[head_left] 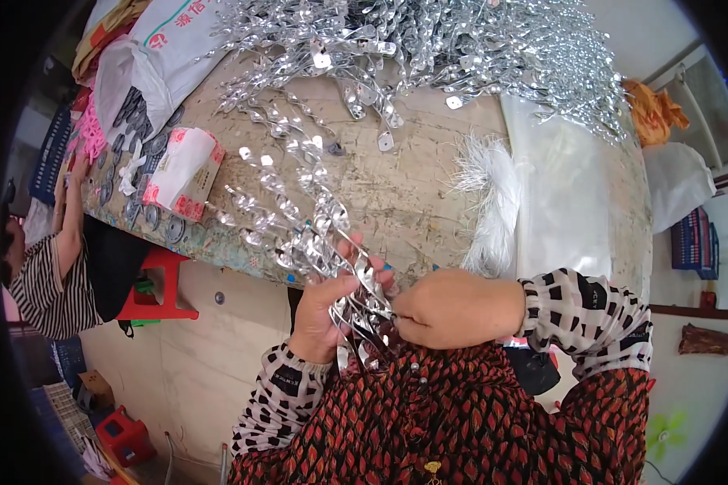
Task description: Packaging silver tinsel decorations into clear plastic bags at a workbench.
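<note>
My left hand (319, 315) is wrapped round a bunch of shiny silver twisted strips (325, 222), close to my chest. The strips fan out up and away over the table's near edge, and their lower ends hang below my fingers. Beside the bunch, on its right, my right hand (459, 309) is closed with the fingertips pinched against the strips. What those fingertips pinch is hidden. Farther off, a large heap of similar silver strips (477, 48) covers the back of the worn table (404, 194). Small blue spots show near my left fingers.
To the right lie a hank of white strings (493, 202) and clear plastic sheets (566, 202). On the left are a red-and-white tissue pack (184, 174), grey discs (175, 229) and a white sack (174, 48). A person in a striped top (48, 283) works at the left edge, near a red stool (166, 283).
</note>
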`<state>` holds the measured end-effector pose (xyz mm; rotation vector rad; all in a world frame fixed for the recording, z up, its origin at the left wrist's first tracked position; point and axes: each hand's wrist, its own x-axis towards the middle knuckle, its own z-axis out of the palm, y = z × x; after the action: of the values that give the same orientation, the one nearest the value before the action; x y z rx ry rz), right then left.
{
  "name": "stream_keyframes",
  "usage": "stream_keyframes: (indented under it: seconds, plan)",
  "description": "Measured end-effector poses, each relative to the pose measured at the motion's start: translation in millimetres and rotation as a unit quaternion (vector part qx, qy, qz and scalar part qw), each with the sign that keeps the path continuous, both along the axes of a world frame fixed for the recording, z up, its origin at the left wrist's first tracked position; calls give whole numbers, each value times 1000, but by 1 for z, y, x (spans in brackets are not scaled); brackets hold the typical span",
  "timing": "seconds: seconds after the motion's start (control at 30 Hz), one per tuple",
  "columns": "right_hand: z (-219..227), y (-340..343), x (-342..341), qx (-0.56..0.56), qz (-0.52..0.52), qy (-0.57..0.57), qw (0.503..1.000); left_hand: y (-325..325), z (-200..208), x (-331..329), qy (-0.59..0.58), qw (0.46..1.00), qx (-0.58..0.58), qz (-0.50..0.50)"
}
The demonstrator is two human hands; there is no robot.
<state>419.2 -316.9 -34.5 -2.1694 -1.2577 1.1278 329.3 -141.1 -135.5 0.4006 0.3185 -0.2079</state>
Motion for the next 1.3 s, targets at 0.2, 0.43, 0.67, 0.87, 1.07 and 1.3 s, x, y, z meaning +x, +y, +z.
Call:
stream_keyframes:
  seconds: [0.2,0.43,0.67,0.87,1.07,1.3]
  plan:
    - [-12,58,93,48,-75,34,995,18,-1,-11,-27,994,-12,104]
    - [-104,175,122,212,-187,-482,829,24,-14,-14,31,985,-1,170]
    - [-69,127,83,197,-193,-236,932,26,-13,-10,44,982,-27,181]
    - [-40,35,0,97,-108,-100,984,16,-21,-3,48,985,-31,162]
    - [-34,43,28,83,87,-61,991,17,-11,-4,117,978,37,170]
    - [-77,106,120,207,-170,-382,884,14,-13,0,121,973,50,190]
